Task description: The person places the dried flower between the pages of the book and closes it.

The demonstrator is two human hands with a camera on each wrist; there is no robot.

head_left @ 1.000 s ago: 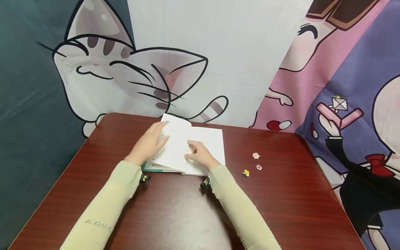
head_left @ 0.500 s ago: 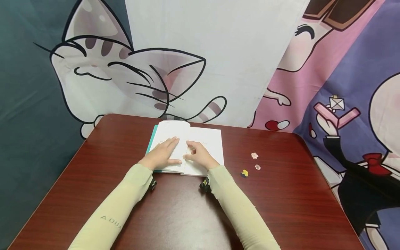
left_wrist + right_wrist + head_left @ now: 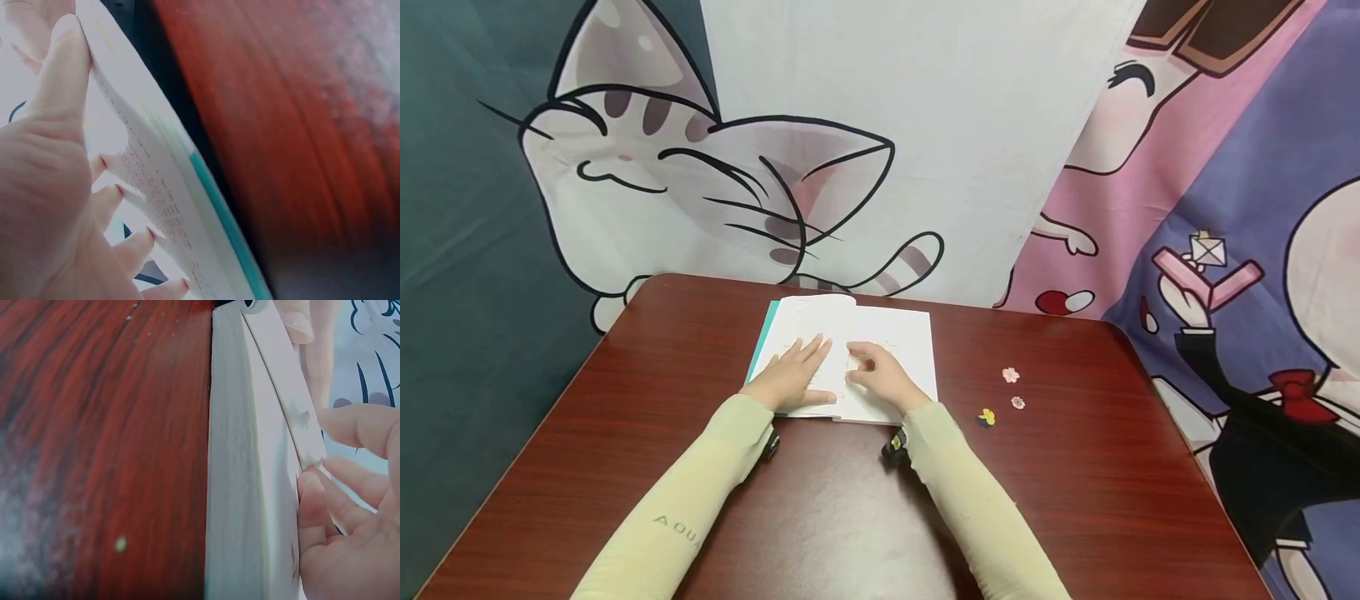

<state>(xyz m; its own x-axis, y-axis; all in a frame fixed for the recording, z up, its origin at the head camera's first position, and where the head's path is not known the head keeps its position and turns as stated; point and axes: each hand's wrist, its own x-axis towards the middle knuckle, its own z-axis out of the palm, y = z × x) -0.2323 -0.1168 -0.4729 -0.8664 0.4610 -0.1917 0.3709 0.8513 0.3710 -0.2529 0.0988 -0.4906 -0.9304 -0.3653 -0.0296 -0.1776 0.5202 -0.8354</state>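
White open book [image 3: 913, 333], left hand [image 3: 788, 379] on its left page [image 3: 808, 314], fingers [image 3: 818, 353] apart, right hand [image 3: 883, 377] at its gutter [image 3: 848, 329], can't tell if pinching, flowers [image 3: 1011, 375] to its right

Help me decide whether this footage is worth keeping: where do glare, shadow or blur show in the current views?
Head: pale sheen on the table, dark shadow beside the right sleeve; left wrist: whitish glare at upper right, print on the book too soft to read; right wrist: hazy glare at lower left, the book's page edges soft.
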